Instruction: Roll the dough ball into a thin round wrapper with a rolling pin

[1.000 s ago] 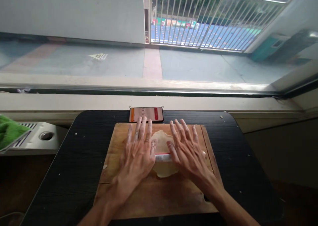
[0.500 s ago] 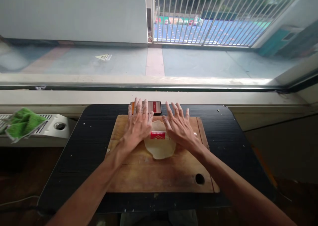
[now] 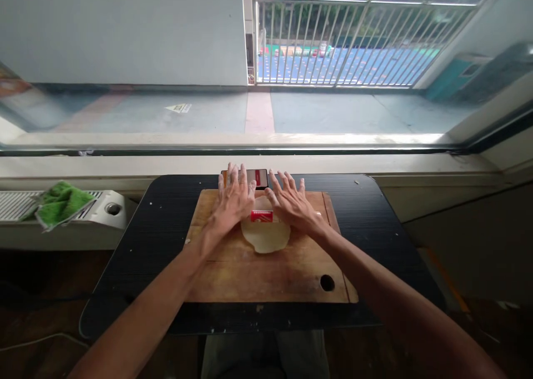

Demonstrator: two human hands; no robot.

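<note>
The board point(image 3: 262, 282) is matt wood, and the dough point(image 3: 266, 240) looks smooth. The green cloth point(image 3: 65, 202) has a rough pile; the railing point(image 3: 291, 0) is shiny metal.

Free to pass above the near edge of the cutting board point(image 3: 266, 282), between the forearms point(image 3: 158, 295), and over the far corners of the table point(image 3: 364, 212). Blocked at the board's far edge by left hand point(image 3: 235, 199), right hand point(image 3: 291, 201) and phone point(image 3: 260, 178).

I have the tabletop point(image 3: 154, 257) at lower centre of my monitor, the cutting board point(image 3: 258, 282) on it. On the board lies the dough point(image 3: 266, 240), the roller point(image 3: 261, 217) across it, my left hand point(image 3: 235, 198) over its left, my right hand point(image 3: 290, 202) over its right. The phone point(image 3: 261, 178) lies just behind; at middle left, the cloth point(image 3: 64, 204) lies on the radiator point(image 3: 100, 216).
</note>
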